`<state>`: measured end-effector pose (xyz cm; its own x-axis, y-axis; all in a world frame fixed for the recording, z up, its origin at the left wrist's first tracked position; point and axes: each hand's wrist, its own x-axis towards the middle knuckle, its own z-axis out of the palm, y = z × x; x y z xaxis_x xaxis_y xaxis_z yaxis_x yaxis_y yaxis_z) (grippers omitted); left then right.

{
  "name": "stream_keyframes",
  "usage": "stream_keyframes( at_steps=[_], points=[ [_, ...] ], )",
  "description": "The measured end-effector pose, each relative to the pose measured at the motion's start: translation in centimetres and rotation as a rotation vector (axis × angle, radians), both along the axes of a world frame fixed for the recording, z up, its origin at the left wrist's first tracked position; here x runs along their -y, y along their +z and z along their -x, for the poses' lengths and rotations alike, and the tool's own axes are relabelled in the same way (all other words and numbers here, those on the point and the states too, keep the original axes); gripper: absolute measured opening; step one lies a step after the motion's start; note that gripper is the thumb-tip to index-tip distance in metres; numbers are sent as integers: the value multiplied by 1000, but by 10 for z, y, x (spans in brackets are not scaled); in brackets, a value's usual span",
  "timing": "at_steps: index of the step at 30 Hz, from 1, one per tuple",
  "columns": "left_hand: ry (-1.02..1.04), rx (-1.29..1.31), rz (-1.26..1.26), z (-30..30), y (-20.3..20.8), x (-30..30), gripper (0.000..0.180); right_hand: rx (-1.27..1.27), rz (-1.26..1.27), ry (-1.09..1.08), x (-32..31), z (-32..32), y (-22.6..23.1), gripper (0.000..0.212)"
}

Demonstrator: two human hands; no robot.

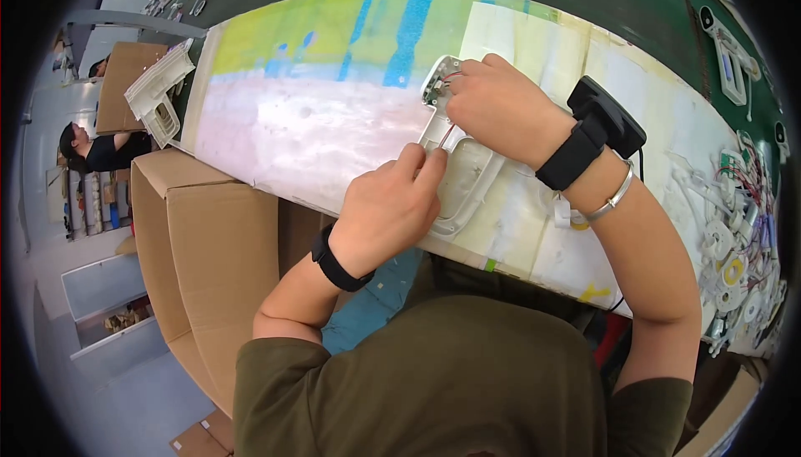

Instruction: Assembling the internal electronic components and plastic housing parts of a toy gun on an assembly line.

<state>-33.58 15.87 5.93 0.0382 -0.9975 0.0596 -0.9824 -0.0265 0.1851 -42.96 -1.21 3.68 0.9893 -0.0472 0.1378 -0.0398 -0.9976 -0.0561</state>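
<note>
A white plastic housing (472, 191) lies tilted on the covered table in front of me, with its hollow side up. A small green circuit board (434, 92) sits in its narrow far end. Thin red wire (448, 134) runs along the housing between my hands. My left hand (390, 204) is closed over the housing's left edge, thumb and forefinger pinched at the wire's near end. Bent over the far end beside the circuit board is my right hand (506, 109), its fingers closed. Its fingertips, and whatever they grip, are hidden.
A similar white housing (160, 90) rests at the table's left end, above an open cardboard box (204, 240). White parts and wired motors (738, 244) are heaped at right. Another housing (724, 57) lies on the green surface beyond. A person (104, 147) is at far left.
</note>
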Motion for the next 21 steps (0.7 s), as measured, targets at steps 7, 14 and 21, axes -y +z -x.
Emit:
stream_keyframes(
  at_steps=[7,14,21],
  points=[
    [-20,-263,17,-21,-14,6,27,-42,-16,-40,-1,4,-1,6],
    [-108,-569,13,-38,-20,4,28,-11,-116,-67,0,6,6,7],
    [-26,-581,-17,-31,-19,6,35,-4,-81,-39,2,3,-2,7]
  ],
)
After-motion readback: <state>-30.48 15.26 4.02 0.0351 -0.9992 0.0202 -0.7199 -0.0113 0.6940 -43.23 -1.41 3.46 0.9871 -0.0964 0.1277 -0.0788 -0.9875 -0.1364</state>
